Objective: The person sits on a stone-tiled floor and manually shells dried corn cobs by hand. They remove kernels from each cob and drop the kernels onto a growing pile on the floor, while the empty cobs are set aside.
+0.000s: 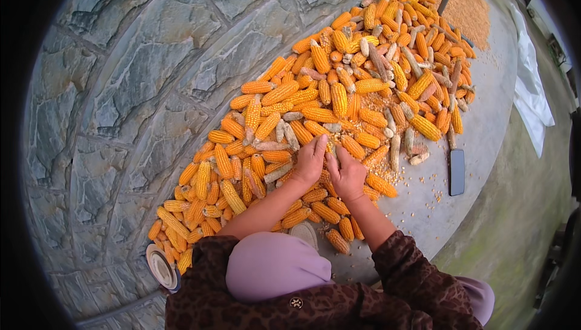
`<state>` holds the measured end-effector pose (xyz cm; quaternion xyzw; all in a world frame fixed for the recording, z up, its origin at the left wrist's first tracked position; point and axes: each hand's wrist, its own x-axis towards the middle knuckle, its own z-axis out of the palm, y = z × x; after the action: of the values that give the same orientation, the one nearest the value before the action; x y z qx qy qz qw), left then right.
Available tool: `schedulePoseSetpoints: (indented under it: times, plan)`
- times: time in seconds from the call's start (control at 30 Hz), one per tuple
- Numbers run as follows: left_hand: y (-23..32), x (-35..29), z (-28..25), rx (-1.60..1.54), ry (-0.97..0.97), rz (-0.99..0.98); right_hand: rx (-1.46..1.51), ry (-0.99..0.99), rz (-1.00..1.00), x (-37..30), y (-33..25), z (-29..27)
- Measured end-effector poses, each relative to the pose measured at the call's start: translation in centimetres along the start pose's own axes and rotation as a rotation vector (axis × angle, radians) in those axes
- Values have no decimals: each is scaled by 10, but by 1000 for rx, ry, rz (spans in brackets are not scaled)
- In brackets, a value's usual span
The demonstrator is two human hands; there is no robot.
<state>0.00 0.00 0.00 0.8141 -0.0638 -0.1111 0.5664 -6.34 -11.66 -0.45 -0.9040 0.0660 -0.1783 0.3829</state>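
Firstly, nearest the person's lilac-clad knee [275, 266], a group of maize ears [325, 212] lies on the grey ground, kernels intact. Just beyond, the left hand [310, 159] and right hand [348, 176] meet over the pile, both closed on a held ear [330, 147] that the fingers mostly hide; how far it is stripped cannot be determined. Loose kernels [387, 169] lie to the right of the hands and among the ears, and near them rest several stripped cobs [395, 151], pale and largely bare. To the right of these, apart from the hands, a dark phone [457, 173] lies flat. Farther out, the main heap [339, 100] still shows mostly full ears, with bare cobs mixed in. At the far end stands a mound of pale orange grain-like material [466, 12], its make-up unverified. In this assessment, shelling is partly done, with most visible ears outstanding.
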Motion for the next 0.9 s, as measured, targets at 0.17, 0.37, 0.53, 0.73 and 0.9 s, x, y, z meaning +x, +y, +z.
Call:
schedulePoseSetpoints:
  times: [0.17,0.37,0.53,0.73,0.9]
  plan:
    - [-22,3,5,-42,111,-41,102,-5,169,-3,-12,7]
    - [-7,4,9,-86,49,27,2,8,91,5,-6,3]
    - [-12,9,-5,-54,-31,-29,86,-179,65,8,-9,2]
    - [-20,10,-2,-249,5,-18,433,-258,135,3,6,16]
    - [-15,11,0,-405,-123,-178,628,-197,271,-2,9,23]
